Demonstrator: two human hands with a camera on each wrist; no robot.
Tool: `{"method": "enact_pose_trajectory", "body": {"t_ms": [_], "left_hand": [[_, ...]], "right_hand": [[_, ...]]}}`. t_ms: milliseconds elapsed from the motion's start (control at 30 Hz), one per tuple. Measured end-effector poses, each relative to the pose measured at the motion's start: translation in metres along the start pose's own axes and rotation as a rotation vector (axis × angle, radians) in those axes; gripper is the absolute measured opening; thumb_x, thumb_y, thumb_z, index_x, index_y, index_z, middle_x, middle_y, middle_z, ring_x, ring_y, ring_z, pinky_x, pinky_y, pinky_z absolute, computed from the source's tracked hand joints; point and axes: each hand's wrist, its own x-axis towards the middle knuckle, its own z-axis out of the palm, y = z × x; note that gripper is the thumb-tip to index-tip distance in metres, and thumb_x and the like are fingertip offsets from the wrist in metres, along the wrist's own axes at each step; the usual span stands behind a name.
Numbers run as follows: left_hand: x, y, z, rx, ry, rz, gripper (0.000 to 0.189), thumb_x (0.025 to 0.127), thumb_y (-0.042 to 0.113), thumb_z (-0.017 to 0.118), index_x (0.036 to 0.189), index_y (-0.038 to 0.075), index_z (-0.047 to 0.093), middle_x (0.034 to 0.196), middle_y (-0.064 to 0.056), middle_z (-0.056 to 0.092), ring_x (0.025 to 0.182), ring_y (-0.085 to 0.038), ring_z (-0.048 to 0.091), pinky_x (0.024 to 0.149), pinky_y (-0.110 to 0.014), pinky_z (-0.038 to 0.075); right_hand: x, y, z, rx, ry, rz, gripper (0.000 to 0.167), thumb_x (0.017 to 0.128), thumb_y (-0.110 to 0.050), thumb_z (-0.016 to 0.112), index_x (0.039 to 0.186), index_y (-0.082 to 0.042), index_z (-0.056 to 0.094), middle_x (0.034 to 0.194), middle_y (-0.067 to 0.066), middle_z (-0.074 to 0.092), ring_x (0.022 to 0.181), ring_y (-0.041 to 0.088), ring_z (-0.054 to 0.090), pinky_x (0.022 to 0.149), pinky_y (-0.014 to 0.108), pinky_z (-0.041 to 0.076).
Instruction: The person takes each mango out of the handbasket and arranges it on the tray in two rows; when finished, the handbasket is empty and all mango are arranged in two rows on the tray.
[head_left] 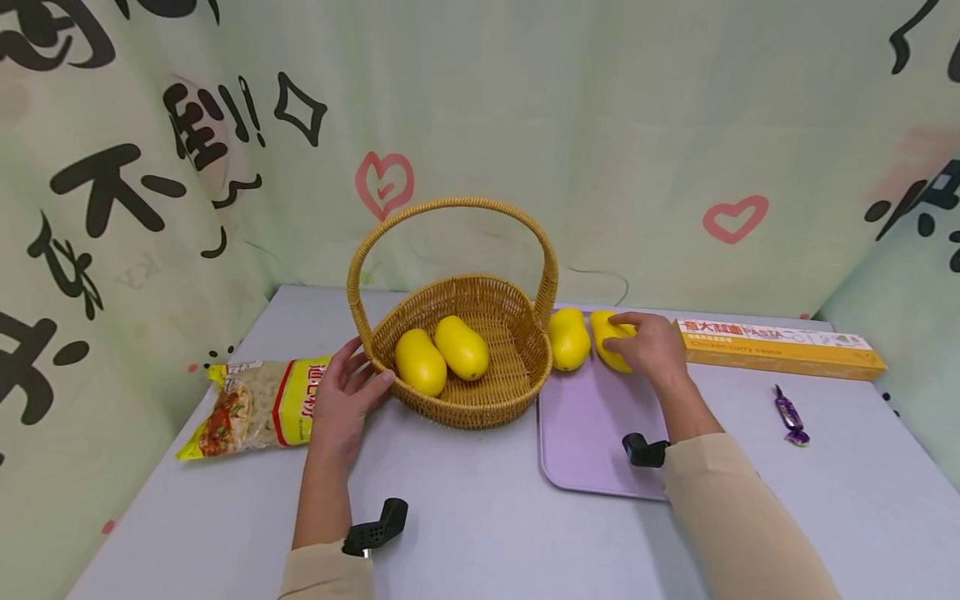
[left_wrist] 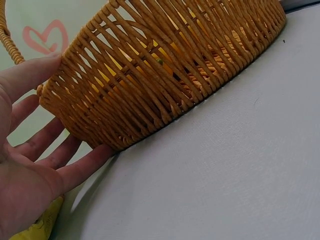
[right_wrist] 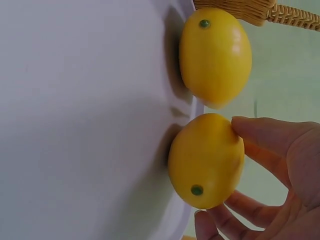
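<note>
At the left side of a wicker basket (head_left: 480,414) with a tall arched handle, my left hand (head_left: 348,396) rests its thumb near the rim. Its fingers (left_wrist: 82,172) spread, fairly straight, along the basket's outer side. Two yellow lemons (head_left: 441,357) lie inside the basket. On the right, my right hand (head_left: 654,346) holds another lemon (right_wrist: 206,160) between thumb and fingers, over the far end of a light purple tray (head_left: 600,462). Beside it, nearer the basket, lies one more lemon (head_left: 570,340); both show green stem ends in the right wrist view.
A yellow-and-clear food bag (head_left: 258,404) lies left of the basket, partly behind my left hand. An orange-and-white pasta box (head_left: 780,348) lies at the back right, with a purple wrapped candy (head_left: 791,415) in front. A printed curtain (head_left: 600,150) hangs behind the table.
</note>
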Motion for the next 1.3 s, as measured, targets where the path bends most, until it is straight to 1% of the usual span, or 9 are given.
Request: {"method": "enact_pose_trajectory", "body": {"t_ms": [167, 233, 333, 467, 633, 767, 900, 1033, 1300], "left_hand": [[0.000, 0.000, 0.001, 0.008, 0.000, 0.000, 0.078, 0.095, 0.011, 0.075, 0.160, 0.030, 0.037, 0.160, -0.003, 0.044, 0.147, -0.020, 0.045, 0.104, -0.026, 0.053], [0.000, 0.001, 0.001, 0.008, 0.002, -0.002, 0.077, 0.095, 0.011, 0.075, 0.160, 0.031, 0.037, 0.159, -0.003, 0.044, 0.146, -0.020, 0.045, 0.105, -0.027, 0.053], [0.000, 0.000, 0.001, 0.003, -0.001, -0.001, 0.077, 0.095, 0.011, 0.075, 0.160, 0.030, 0.037, 0.160, -0.003, 0.044, 0.146, -0.020, 0.046, 0.104, -0.027, 0.054], [0.001, 0.000, 0.000, 0.004, -0.009, 0.005, 0.078, 0.095, 0.012, 0.075, 0.160, 0.029, 0.036, 0.160, -0.003, 0.043, 0.146, -0.020, 0.045, 0.104, -0.026, 0.053], [0.002, -0.001, 0.000, 0.010, -0.016, 0.012, 0.079, 0.095, 0.013, 0.076, 0.161, 0.028, 0.036, 0.160, -0.004, 0.043, 0.147, -0.020, 0.045, 0.104, -0.025, 0.052], [0.001, 0.000, 0.000, 0.008, -0.013, 0.011, 0.078, 0.095, 0.013, 0.076, 0.161, 0.029, 0.036, 0.160, -0.004, 0.044, 0.147, -0.020, 0.045, 0.103, -0.025, 0.052], [0.002, -0.001, 0.000, 0.006, -0.010, 0.009, 0.078, 0.095, 0.012, 0.075, 0.161, 0.028, 0.036, 0.160, -0.004, 0.044, 0.147, -0.020, 0.045, 0.104, -0.026, 0.053], [0.002, -0.001, -0.001, 0.005, -0.006, 0.007, 0.078, 0.095, 0.011, 0.075, 0.161, 0.029, 0.036, 0.160, -0.004, 0.044, 0.147, -0.021, 0.045, 0.104, -0.028, 0.053], [0.002, -0.002, -0.001, 0.001, -0.001, 0.006, 0.077, 0.096, 0.012, 0.075, 0.160, 0.030, 0.037, 0.159, -0.003, 0.044, 0.147, -0.020, 0.045, 0.104, -0.028, 0.054]], "right_hand": [[-0.002, -0.001, 0.000, 0.001, 0.019, -0.009, 0.053, 0.096, -0.026, 0.069, 0.144, -0.005, 0.059, 0.151, 0.029, 0.049, 0.138, 0.048, 0.040, 0.121, 0.061, 0.033], [-0.003, -0.001, 0.000, 0.000, 0.024, -0.008, 0.054, 0.096, -0.026, 0.069, 0.144, -0.004, 0.059, 0.150, 0.029, 0.049, 0.136, 0.047, 0.042, 0.119, 0.060, 0.036], [-0.004, -0.003, 0.000, 0.002, 0.027, 0.001, 0.055, 0.096, -0.028, 0.068, 0.146, -0.005, 0.058, 0.150, 0.029, 0.049, 0.133, 0.047, 0.043, 0.116, 0.059, 0.041], [-0.006, -0.005, -0.003, 0.029, 0.027, 0.004, 0.055, 0.098, -0.029, 0.066, 0.148, -0.007, 0.056, 0.151, 0.030, 0.048, 0.134, 0.048, 0.044, 0.114, 0.059, 0.044], [-0.010, -0.011, -0.011, 0.070, 0.048, -0.066, 0.053, 0.100, -0.028, 0.063, 0.147, -0.005, 0.056, 0.149, 0.032, 0.049, 0.135, 0.049, 0.046, 0.111, 0.060, 0.047], [-0.018, -0.022, -0.019, 0.090, 0.076, -0.135, 0.052, 0.100, -0.028, 0.062, 0.146, -0.005, 0.057, 0.145, 0.033, 0.052, 0.130, 0.049, 0.050, 0.106, 0.060, 0.051], [-0.026, -0.035, -0.025, 0.118, 0.084, -0.174, 0.050, 0.100, -0.027, 0.062, 0.145, -0.005, 0.057, 0.140, 0.031, 0.055, 0.124, 0.048, 0.053, 0.102, 0.058, 0.054], [-0.034, -0.048, -0.031, 0.145, 0.062, -0.193, 0.047, 0.101, -0.028, 0.062, 0.143, -0.006, 0.059, 0.136, 0.029, 0.059, 0.120, 0.046, 0.056, 0.099, 0.056, 0.056], [-0.050, -0.071, -0.040, 0.168, -0.046, -0.242, 0.042, 0.101, -0.033, 0.062, 0.136, -0.009, 0.063, 0.134, 0.025, 0.061, 0.121, 0.043, 0.056, 0.102, 0.056, 0.054]]}}
